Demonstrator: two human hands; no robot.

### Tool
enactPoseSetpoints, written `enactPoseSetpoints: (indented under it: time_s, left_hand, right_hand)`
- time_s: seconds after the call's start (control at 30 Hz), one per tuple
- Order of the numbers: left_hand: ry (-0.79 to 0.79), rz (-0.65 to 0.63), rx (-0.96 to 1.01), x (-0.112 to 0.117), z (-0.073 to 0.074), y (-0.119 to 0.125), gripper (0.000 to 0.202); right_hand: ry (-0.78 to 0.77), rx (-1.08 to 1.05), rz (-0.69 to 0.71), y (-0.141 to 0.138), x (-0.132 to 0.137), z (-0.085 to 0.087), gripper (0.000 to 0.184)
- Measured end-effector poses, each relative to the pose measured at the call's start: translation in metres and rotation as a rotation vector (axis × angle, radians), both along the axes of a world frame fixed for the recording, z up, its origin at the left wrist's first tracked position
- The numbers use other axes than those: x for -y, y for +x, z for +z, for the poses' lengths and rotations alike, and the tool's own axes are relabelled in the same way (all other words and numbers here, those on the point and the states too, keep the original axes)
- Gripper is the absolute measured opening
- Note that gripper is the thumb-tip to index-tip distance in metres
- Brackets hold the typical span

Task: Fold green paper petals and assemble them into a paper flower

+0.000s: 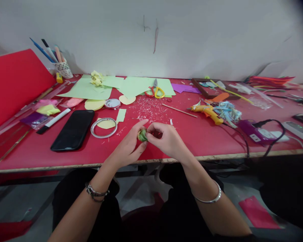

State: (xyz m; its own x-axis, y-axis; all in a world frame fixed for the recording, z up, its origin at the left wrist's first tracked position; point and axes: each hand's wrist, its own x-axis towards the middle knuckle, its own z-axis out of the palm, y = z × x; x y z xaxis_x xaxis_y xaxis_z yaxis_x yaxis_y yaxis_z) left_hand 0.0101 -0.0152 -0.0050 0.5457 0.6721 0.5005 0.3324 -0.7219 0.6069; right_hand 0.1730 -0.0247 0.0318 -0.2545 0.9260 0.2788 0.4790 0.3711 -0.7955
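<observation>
Over the front part of the red table, my left hand (130, 144) holds a small rolled green paper piece (142, 135) between thumb and fingers. My right hand (164, 136) pinches the same green piece from the right with thumb and forefinger. Parts of the piece are hidden behind my fingers. Left of my left hand lies a roll of white tape (93, 131), with a pale yellow paper piece (106, 123) showing inside its ring. Beyond my hands, scissors with red and yellow handles (158, 91) rest on light green paper sheets (133, 84).
A black phone (72, 130) and a marker (53, 121) lie at the left. To the right are a yellow glue gun (207, 112), its cord, a thin wooden stick (179, 110) and a purple power adapter (254, 132). A pen cup (63, 69) stands at the back left.
</observation>
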Motion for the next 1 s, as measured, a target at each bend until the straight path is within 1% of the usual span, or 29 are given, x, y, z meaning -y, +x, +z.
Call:
enactPoseSetpoints:
  time_s: [0.1, 0.2, 0.23, 0.3, 0.37, 0.53, 0.63, 0.7, 0.77, 0.8, 0.87, 0.93, 1.0]
  left_hand:
    - [-0.05, 0.035, 0.024, 0.0, 0.001, 0.0, 0.053]
    - [-0.058, 0.068, 0.04, 0.0, 0.002, 0.001, 0.053]
    - [-0.058, 0.068, 0.037, 0.0, 0.002, 0.002, 0.055]
    - [-0.044, 0.067, 0.012, 0.0, 0.003, 0.003, 0.059]
    - [-0.01, 0.079, -0.031, 0.0, 0.003, 0.003, 0.061]
    - [0.091, 0.17, -0.113, -0.004, 0.0, 0.003, 0.06]
    - [0.049, 0.285, -0.161, -0.008, -0.002, 0.003, 0.062]
    - [-0.012, 0.38, -0.203, -0.009, -0.002, 0.003, 0.065]
    - [-0.037, 0.462, -0.201, -0.008, 0.001, 0.004, 0.066]
    - [-0.033, 0.492, -0.177, -0.008, 0.003, 0.004, 0.063]
    - [-0.023, 0.515, -0.109, -0.006, 0.007, 0.004, 0.048]
    - [-0.033, 0.502, -0.06, -0.006, 0.011, 0.003, 0.031]
    - [-0.045, 0.481, -0.028, -0.007, 0.013, 0.001, 0.025]
  right_hand:
    - [0.006, -0.071, 0.036, 0.0, 0.001, 0.001, 0.004]
    - [-0.028, -0.157, 0.104, 0.001, 0.0, 0.001, 0.016]
    - [-0.044, -0.175, 0.124, 0.001, -0.001, 0.001, 0.017]
    - [-0.074, -0.188, 0.149, 0.003, -0.003, 0.0, 0.012]
    - [-0.101, -0.171, 0.139, 0.004, -0.006, -0.002, 0.006]
    - [-0.091, -0.165, 0.094, 0.007, -0.01, -0.005, 0.007]
    - [-0.03, -0.221, 0.034, 0.01, -0.011, -0.006, 0.007]
    - [0.075, -0.217, -0.015, 0.012, -0.012, -0.007, 0.005]
    - [0.19, -0.182, -0.032, 0.013, -0.013, -0.009, 0.005]
    - [0.232, -0.164, -0.034, 0.012, -0.013, -0.009, 0.005]
    - [0.277, -0.141, -0.042, 0.01, -0.013, -0.01, 0.007]
    - [0.291, -0.139, -0.052, 0.005, -0.011, -0.01, 0.007]
    - [0.281, -0.163, -0.052, 0.0, -0.009, -0.011, 0.007]
